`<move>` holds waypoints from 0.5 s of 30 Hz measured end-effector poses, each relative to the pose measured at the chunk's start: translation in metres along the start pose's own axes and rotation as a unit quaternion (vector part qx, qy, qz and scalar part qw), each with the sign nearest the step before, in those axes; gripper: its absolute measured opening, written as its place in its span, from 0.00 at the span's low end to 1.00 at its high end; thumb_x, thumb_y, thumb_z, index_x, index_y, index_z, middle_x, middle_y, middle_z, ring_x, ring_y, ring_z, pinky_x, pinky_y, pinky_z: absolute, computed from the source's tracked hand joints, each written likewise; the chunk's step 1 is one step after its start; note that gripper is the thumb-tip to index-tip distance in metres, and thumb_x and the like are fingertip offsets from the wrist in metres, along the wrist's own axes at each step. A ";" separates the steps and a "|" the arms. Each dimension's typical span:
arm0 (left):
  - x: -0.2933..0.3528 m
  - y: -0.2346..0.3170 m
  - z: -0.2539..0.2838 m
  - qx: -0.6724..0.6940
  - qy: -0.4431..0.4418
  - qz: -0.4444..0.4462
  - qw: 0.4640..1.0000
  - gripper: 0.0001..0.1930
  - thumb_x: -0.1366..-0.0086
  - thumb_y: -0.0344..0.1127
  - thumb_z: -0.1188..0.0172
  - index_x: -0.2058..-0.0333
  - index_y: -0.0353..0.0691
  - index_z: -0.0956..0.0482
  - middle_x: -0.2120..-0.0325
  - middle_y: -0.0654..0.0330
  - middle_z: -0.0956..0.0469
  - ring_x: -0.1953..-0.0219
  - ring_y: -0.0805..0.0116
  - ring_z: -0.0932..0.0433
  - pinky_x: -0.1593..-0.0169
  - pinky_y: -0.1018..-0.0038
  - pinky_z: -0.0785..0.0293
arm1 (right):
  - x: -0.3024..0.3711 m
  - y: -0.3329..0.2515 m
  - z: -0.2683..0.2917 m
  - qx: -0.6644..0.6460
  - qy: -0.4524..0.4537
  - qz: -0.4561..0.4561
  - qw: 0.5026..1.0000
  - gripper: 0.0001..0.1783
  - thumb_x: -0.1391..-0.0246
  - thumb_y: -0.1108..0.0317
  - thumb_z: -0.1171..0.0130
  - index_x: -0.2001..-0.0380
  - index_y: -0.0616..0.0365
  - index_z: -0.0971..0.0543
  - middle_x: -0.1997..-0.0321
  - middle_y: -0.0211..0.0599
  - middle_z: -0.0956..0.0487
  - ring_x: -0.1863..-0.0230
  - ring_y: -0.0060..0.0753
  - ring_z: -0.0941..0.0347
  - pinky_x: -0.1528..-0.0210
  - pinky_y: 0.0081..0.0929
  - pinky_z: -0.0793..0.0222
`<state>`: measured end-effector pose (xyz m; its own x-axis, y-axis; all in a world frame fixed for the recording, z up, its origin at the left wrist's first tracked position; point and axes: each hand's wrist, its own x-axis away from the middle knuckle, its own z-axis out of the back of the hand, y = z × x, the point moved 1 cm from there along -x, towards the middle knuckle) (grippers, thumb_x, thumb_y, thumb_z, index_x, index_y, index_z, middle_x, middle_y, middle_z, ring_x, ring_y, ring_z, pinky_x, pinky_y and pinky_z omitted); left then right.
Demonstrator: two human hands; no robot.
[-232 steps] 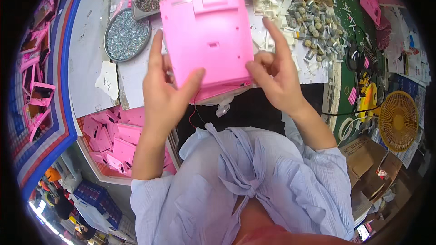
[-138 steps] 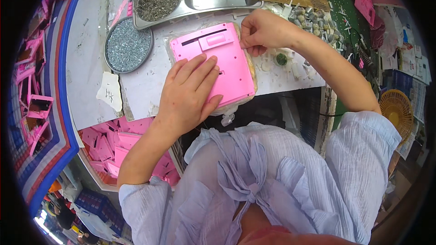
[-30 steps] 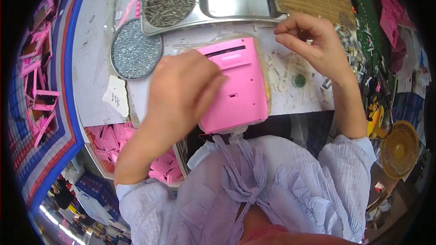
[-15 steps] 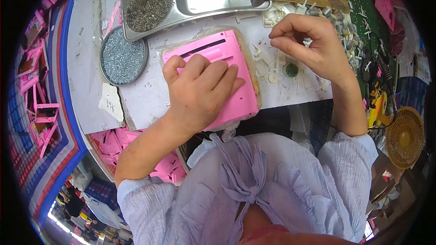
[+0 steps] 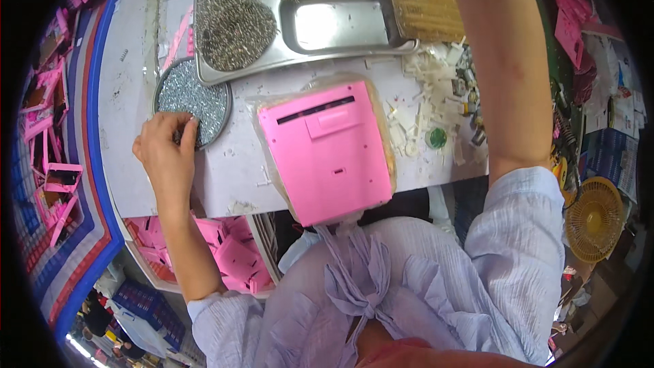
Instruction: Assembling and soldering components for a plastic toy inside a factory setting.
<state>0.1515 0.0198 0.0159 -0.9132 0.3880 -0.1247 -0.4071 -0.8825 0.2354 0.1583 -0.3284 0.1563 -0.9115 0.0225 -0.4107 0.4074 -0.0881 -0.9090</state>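
Note:
My left hand (image 5: pixel 169 151) is at the near rim of a round dish (image 5: pixel 227 114) of small silvery screws (image 5: pixel 192 99). Its thumb and forefinger are drawn together at the screws, and anything between them is too small to make out. A pink plastic housing (image 5: pixel 334 187), with a long dark slot, a recess and small holes, lies on a plastic-wrapped pad (image 5: pixel 383 123) in front of me, untouched by either hand. My right forearm (image 5: pixel 512 75) stretches far forward past the top edge, so that hand is out of view.
Behind the housing stands a metal tray (image 5: pixel 293 60) heaped with small metal pieces. Cardboard (image 5: pixel 429 10) lies to its right. White plastic parts (image 5: pixel 422 88) and a green round piece (image 5: pixel 436 138) are scattered at right. Pink parts (image 5: pixel 235 259) fill a box below left; a yellow fan (image 5: pixel 594 219) stands right.
My left hand has left the pink housing and moved left to the screw dish. My right hand has reached forward out of the picture. The housing is now uncovered.

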 end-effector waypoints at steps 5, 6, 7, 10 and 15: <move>0.010 -0.011 -0.007 0.085 0.038 0.002 0.996 0.04 0.39 0.33 0.31 0.70 0.41 0.16 0.72 0.62 0.21 0.64 0.62 0.23 0.49 0.65 0.37 | 0.072 0.033 -0.028 -0.057 -0.032 0.002 0.998 0.23 0.43 0.65 0.31 0.50 0.66 0.27 0.77 0.28 0.26 0.82 0.20 0.32 0.77 0.25 0.34; 0.008 -0.014 -0.008 0.091 0.034 0.002 0.995 0.05 0.39 0.33 0.31 0.71 0.40 0.17 0.72 0.62 0.21 0.65 0.62 0.24 0.51 0.65 0.36 | 0.086 0.043 -0.031 -0.224 -0.064 -0.011 0.973 0.25 0.40 0.66 0.32 0.46 0.66 0.31 0.79 0.25 0.31 0.85 0.18 0.37 0.82 0.23 0.39; 0.008 -0.013 -0.007 0.093 0.034 0.008 0.995 0.06 0.39 0.33 0.31 0.72 0.39 0.18 0.73 0.62 0.22 0.66 0.61 0.24 0.52 0.66 0.36 | 0.088 0.043 -0.032 -0.205 -0.057 -0.023 0.977 0.27 0.41 0.64 0.31 0.46 0.66 0.32 0.80 0.24 0.31 0.84 0.17 0.37 0.82 0.23 0.40; 0.006 -0.014 -0.007 0.093 0.057 -0.010 0.994 0.09 0.39 0.32 0.32 0.74 0.38 0.22 0.76 0.60 0.25 0.69 0.60 0.26 0.56 0.67 0.36 | 0.098 0.034 -0.036 -0.165 -0.038 -0.053 0.984 0.31 0.44 0.60 0.27 0.47 0.64 0.32 0.80 0.22 0.33 0.83 0.17 0.38 0.81 0.22 0.41; 0.007 -0.016 -0.003 0.094 0.050 -0.045 0.993 0.11 0.38 0.29 0.34 0.76 0.37 0.27 0.77 0.59 0.29 0.70 0.60 0.29 0.58 0.67 0.38 | 0.102 0.036 -0.033 -0.204 -0.036 -0.073 0.976 0.24 0.51 0.75 0.27 0.53 0.64 0.28 0.76 0.28 0.24 0.75 0.20 0.28 0.73 0.20 0.34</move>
<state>0.1516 0.0363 0.0079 -0.8704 0.4267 -0.2457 -0.4918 -0.7766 0.3936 0.0816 -0.2963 0.0793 -0.9571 -0.0654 -0.2823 0.2487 0.3145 -0.9161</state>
